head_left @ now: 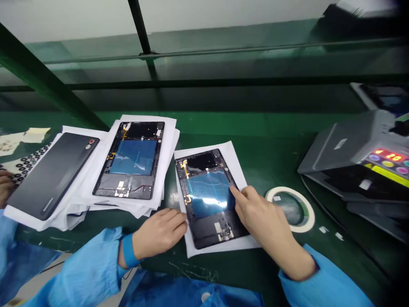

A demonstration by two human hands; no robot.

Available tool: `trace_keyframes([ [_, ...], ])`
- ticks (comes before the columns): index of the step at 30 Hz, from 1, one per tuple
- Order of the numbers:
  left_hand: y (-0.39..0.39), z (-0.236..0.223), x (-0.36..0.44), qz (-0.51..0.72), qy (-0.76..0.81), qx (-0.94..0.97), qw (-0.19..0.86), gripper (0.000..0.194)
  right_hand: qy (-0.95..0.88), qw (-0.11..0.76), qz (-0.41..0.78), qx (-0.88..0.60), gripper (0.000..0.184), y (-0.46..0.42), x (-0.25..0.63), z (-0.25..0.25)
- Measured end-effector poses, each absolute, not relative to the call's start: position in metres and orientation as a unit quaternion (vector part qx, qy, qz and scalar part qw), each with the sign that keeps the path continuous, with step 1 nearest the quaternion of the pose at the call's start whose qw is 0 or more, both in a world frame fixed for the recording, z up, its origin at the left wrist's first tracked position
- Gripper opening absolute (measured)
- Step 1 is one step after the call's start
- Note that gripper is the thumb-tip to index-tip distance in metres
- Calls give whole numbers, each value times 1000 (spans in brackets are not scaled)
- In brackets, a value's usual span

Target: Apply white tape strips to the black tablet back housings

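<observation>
An opened tablet (207,232) lies on white sheets in front of me, its blue-covered battery (207,194), orange ribbon cables and small circuit board exposed. My right hand (262,215) reaches over its right edge. The index finger is stretched out with its tip at the battery's right side, and the other fingers are bent and partly hidden. My left hand (161,232), with a blue band at the wrist, rests at the tablet's lower left edge. Its fingers are curled together, and whatever they may pinch is hidden.
Left stands a paper stack with another opened tablet (123,187) and a dark back cover (54,175). Another person's hand (4,185) shows at the far left. A tape roll (308,217) and a grey machine (345,145) with a red display and cable are right.
</observation>
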State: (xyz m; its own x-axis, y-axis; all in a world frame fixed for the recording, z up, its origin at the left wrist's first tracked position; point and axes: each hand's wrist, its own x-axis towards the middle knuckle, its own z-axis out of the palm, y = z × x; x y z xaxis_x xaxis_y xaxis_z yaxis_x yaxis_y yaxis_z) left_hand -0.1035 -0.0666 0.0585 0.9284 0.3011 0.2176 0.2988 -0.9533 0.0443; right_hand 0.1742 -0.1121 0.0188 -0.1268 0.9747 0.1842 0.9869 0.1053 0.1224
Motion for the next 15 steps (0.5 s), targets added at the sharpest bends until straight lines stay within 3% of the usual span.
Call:
trace_keyframes([
  [3, -69, 63, -113, 107, 181, 977, 41, 22, -756, 44, -103, -645, 29, -134, 169, 24],
  [7, -62, 70, -115, 83, 185, 977, 70, 26, -746, 130, -87, -647, 27, -158, 193, 34],
  [10, -53, 73, -112, 76, 190, 975, 89, 28, -642, 162, -228, -714, 35, -181, 250, 36],
  [13, -47, 72, -105, 91, 189, 974, 90, 23, -552, 140, -427, -703, 37, -210, 319, 31],
  [15, -45, 69, -99, 98, 187, 974, 86, 19, -543, 117, -471, -685, 34, -225, 356, 24],
])
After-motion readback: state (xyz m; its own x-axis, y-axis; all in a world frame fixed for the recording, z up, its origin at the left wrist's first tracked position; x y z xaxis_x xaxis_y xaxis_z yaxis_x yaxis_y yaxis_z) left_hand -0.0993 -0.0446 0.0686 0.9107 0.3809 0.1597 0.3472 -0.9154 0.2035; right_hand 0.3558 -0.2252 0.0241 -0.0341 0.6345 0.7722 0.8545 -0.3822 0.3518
